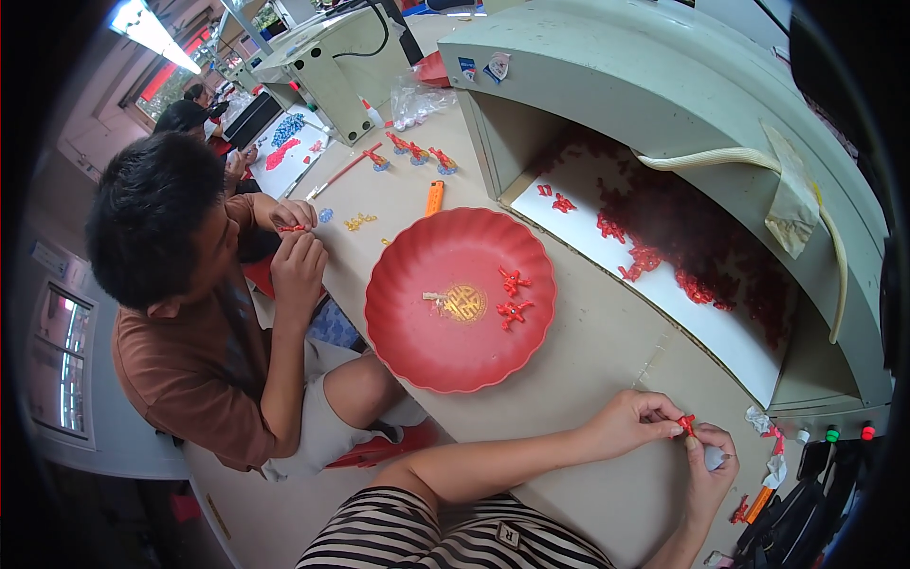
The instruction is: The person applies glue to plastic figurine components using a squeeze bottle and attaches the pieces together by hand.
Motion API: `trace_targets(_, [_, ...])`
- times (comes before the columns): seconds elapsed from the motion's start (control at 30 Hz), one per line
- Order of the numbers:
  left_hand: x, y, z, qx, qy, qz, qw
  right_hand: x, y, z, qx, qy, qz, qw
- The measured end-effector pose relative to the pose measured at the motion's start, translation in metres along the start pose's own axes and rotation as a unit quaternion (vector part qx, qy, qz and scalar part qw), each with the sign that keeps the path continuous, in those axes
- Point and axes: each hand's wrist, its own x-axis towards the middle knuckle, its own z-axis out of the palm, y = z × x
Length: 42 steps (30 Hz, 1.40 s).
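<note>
Above the table's right part, my left hand point(640, 422) pinches a small red plastic piece point(686, 423) between thumb and fingertips. My right hand point(713, 467) closes on the same piece from the other side, so both sets of fingertips meet at it. A whitish, translucent object point(714, 458) shows at the right hand's fingers; its kind is unclear. To the left of my hands stands a scalloped red bowl point(408, 327) with two red plastic figures point(513, 315) in it and a small pale piece point(433, 296) near its gold centre mark.
A pale arched machine point(607, 66) holds many red pieces point(697, 284) on a white sheet. At left a co-worker point(199, 332) handles a small red piece. Near them lie a brush point(343, 173), figures on blue bases point(418, 154), yellow bits point(360, 221) and an orange cutter point(434, 197).
</note>
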Motion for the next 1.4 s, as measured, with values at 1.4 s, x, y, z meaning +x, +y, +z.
trace_targets(1.4, [-0.002, 0.002, 0.003, 0.026, 0.039, 0.016, 0.999, -0.002, -0.015, 0.006, -0.015, 0.01, -0.026, 0.999])
